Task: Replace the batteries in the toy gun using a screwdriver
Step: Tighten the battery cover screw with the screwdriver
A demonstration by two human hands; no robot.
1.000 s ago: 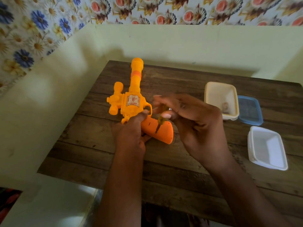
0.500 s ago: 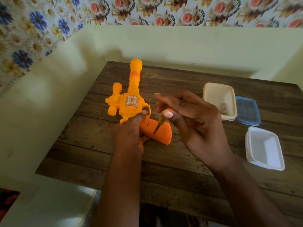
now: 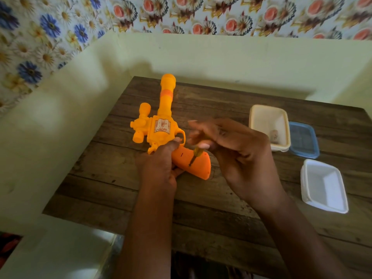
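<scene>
An orange and yellow toy gun [image 3: 161, 125] lies flat on the wooden table [image 3: 201, 198], barrel pointing away from me. My left hand [image 3: 161, 164] clasps it where the body meets the orange grip [image 3: 193, 164], thumb near the trigger guard. My right hand [image 3: 231, 150] pinches a small screwdriver [image 3: 196, 156] with a yellowish handle between thumb and fingers. Its dark tip rests on the side of the grip. The fingers of this hand are blurred.
A cream plastic box [image 3: 269, 125] with a small item inside stands at the right, a blue lid [image 3: 304, 139] beside it. A white box [image 3: 324, 186] sits nearer to me on the right. Pale walls close off the table's left and far sides.
The fingers of my right hand have shifted around the screwdriver handle while its tip stays on the grip. My left hand and the gun have held still.
</scene>
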